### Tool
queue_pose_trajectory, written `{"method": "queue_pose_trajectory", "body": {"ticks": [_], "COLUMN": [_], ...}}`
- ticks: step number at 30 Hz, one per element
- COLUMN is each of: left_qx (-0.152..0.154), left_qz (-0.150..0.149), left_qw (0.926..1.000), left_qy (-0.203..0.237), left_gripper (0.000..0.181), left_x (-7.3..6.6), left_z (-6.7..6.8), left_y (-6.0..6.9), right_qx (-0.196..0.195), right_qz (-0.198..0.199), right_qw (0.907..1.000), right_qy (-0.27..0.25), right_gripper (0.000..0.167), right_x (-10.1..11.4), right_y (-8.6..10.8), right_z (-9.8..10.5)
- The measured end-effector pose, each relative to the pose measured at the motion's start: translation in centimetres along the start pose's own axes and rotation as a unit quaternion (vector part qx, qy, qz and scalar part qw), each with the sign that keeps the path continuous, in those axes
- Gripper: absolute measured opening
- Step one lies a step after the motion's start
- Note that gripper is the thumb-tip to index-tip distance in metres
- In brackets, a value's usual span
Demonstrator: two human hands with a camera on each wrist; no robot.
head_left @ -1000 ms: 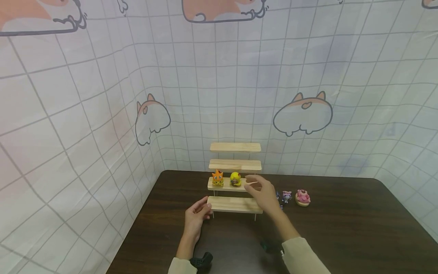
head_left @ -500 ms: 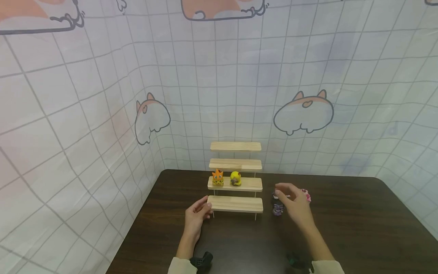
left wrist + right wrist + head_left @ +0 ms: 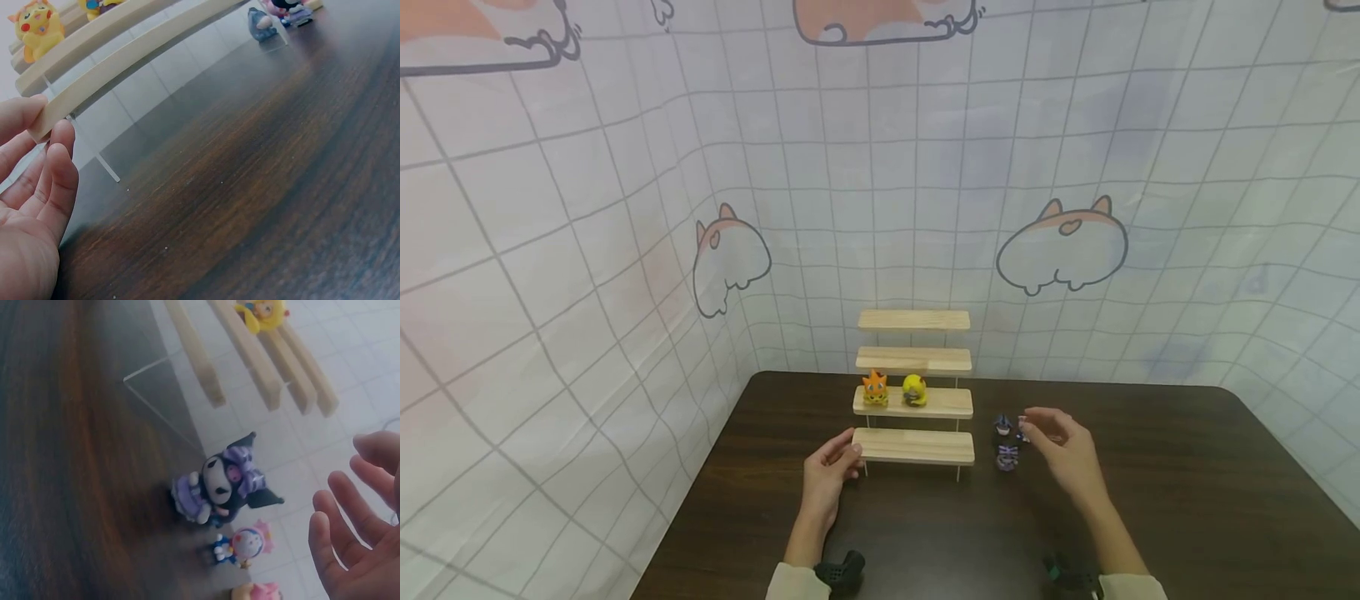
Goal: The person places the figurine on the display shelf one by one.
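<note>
Right hand [image 3: 1071,457] shifting from rack [image 3: 913,360] to figurines [image 3: 1007,457] since earlier frame, fingers spread; left hand [image 3: 827,479] pinching bottom shelf [image 3: 913,447], presumably steadying rack.

- At the bottom of the head view, left of centre, a pale cream left sleeve [image 3: 797,584] ends in a plain cuff.
- A matching cream right sleeve [image 3: 1132,587] shows at the bottom edge, right of centre.
- Beside the left cuff sits a chunky black wrist device [image 3: 841,572], with a rounded end.
- Near the right cuff, a second dark device [image 3: 1071,577] bears a small green patch; its finer details are blurred.
- Left hand [image 3: 826,479] and right hand [image 3: 1070,457] are bare.
</note>
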State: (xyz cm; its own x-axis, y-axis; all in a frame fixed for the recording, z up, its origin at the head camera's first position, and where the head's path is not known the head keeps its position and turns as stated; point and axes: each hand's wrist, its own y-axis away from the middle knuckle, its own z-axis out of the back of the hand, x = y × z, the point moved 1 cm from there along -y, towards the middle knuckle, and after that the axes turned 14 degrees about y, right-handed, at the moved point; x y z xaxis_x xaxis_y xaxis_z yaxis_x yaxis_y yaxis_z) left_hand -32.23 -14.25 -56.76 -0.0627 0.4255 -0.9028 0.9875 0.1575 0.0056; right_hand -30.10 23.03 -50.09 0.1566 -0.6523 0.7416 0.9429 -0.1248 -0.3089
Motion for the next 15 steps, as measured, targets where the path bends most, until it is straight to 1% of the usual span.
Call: {"method": "queue_pose_trajectory", "body": {"ticks": [5,7,11,15], "left_qx": [-0.006,-0.005,-0.004,-0.002], "left_qz": [0.002,0.003,0.002,0.003], "left_qw": [1.0,1.0,1.0,1.0], "left_qy": [-0.008,-0.006,-0.006,-0.004], "left_gripper": [0.046,0.046,0.045,0.046], "left_x": [0.0,0.0,0.0,0.0], "left_z": [-0.1,-0.1,-0.1,-0.1], "left_y": [0.0,0.0,-0.1,-0.1], "right_qx": [0.017,0.03,0.055,0.075], "right_qz": [0.01,0.012,0.015,0.008], "right_qw": [0.9994,0.999,0.9981,0.9971], "right_qy": [0.028,0.03,0.02,0.01], "right_gripper": [0.037,0.039,0.042,0.047], "right_x": [-0.9,-1.3,-2.1,-2.8], "right_y": [0.0,0.0,0.0,0.1], "right_z": [-0.1,-0.3,-0.7,-1.2]}}
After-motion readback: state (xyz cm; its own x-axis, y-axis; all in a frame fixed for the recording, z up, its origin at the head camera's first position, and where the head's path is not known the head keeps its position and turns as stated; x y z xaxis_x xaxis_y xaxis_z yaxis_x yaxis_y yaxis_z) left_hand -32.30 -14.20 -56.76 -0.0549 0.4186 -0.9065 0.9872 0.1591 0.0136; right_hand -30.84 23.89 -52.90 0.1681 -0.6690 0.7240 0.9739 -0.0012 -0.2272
